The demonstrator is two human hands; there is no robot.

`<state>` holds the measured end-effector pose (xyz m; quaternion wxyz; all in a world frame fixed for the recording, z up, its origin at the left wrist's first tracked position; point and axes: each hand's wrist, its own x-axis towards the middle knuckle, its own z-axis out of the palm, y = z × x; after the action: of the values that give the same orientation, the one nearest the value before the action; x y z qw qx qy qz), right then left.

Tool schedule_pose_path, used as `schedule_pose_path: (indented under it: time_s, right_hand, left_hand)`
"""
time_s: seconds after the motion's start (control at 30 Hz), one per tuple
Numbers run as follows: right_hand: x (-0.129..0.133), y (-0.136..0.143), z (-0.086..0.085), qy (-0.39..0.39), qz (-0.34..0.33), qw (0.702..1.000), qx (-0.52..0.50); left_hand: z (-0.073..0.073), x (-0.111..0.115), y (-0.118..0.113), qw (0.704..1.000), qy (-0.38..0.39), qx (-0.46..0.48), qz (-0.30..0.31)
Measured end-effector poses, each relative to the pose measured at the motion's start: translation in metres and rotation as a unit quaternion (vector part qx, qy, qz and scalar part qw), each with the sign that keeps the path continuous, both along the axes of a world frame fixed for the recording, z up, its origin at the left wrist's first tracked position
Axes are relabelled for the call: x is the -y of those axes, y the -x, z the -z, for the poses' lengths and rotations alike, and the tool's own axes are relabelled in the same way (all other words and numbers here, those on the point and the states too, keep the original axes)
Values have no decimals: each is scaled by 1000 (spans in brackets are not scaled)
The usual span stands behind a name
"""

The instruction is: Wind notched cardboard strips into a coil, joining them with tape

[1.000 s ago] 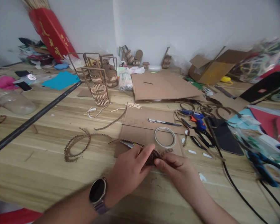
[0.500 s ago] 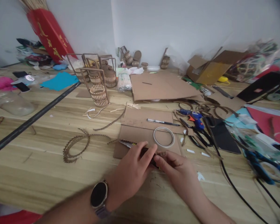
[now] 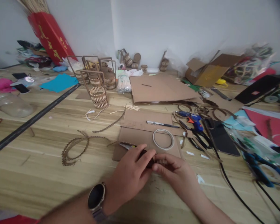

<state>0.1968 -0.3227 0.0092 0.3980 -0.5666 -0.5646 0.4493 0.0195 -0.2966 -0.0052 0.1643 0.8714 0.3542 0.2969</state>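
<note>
Near the front middle of the table, my left hand [image 3: 133, 174], with a watch on its wrist, is closed over a small dark brown round piece [image 3: 147, 159]. Its fingers cover most of that piece. My right hand [image 3: 175, 171] pinches at the piece's right edge between thumb and forefinger; the exact contact is partly hidden. Just beyond the hands lie a cardboard sheet [image 3: 135, 135], a white ring [image 3: 163, 139] like a tape roll and a pen [image 3: 162, 124]. A notched brown strip [image 3: 71, 152] curls on the table at left, its end running toward my left hand past a blade [image 3: 124, 145].
Small slatted baskets with tall handles [image 3: 99, 97] stand at the back left. A large cardboard sheet [image 3: 163, 88] lies behind. To the right are scissors [image 3: 202, 138], a blue glue gun [image 3: 196, 122], a dark phone [image 3: 224, 137], pliers [image 3: 256, 168] and a black cable [image 3: 226, 175].
My right thumb and fingers have shifted slightly left along the dark brown piece, which is turned a little and shows more. The view has tilted slightly; the table things stay put.
</note>
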Motion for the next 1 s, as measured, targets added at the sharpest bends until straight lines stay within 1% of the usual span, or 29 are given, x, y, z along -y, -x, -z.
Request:
schedule_pose_path:
  time_s: [0.07, 0.1, 0.13, 0.17, 0.2, 0.23, 0.27, 0.37, 0.47, 0.53, 0.63, 0.7, 0.77, 0.83, 0.9, 1.0]
  right_hand:
    - [-5, -13, -2, -13, -32, 999, 18]
    - [-9, -21, -3, -26, -22, 998, 46]
    - [-13, -30, -2, -43, -2, 995, 95]
    - [-18, -39, -1, -80, 26, 984, 160]
    - [-23, -48, 1, -128, 46, 964, 229]
    - [-27, -55, 3, -168, 44, 942, 287]
    - [-31, -61, 6, -190, 28, 927, 321]
    - [-36, -68, 14, -206, -29, 894, 398]
    - [-35, -64, 19, -209, -41, 868, 449]
    - [-35, -59, 21, -212, -35, 860, 463]
    - [-35, -56, 23, -216, -27, 857, 467]
    - [-35, -56, 22, -221, -25, 856, 467]
    - [-33, -56, 18, -236, -25, 853, 465]
    - [-29, -54, 11, -267, -36, 851, 451]
    - [-24, -50, 3, -303, -59, 853, 422]
    - [-17, -45, -7, -329, -89, 860, 379]
  left_hand:
    - [-4, -2, 1, 996, 57, 65, -1]
    - [-7, -4, 1, 991, 92, 93, -1]
    - [-9, -5, 1, 985, 128, 117, 1]
    - [-11, -6, 2, 977, 162, 137, 3]
    - [-13, -7, 2, 970, 192, 151, 6]
    - [-14, -8, 3, 963, 217, 161, 10]
    - [-15, -8, 3, 957, 236, 167, 16]
    - [-15, -6, 4, 952, 249, 174, 31]
    - [-12, -5, 4, 947, 251, 194, 40]
    - [-11, -5, 4, 942, 262, 204, 39]
    - [-11, -6, 5, 943, 271, 190, 33]
    - [-13, -6, 6, 952, 256, 166, 35]
    - [-16, -7, 7, 966, 219, 129, 43]
    - [-18, -9, 9, 980, 168, 82, 68]
    - [-20, -11, 11, 986, 131, 31, 102]
    - [-21, -13, 13, 980, 134, -40, 142]
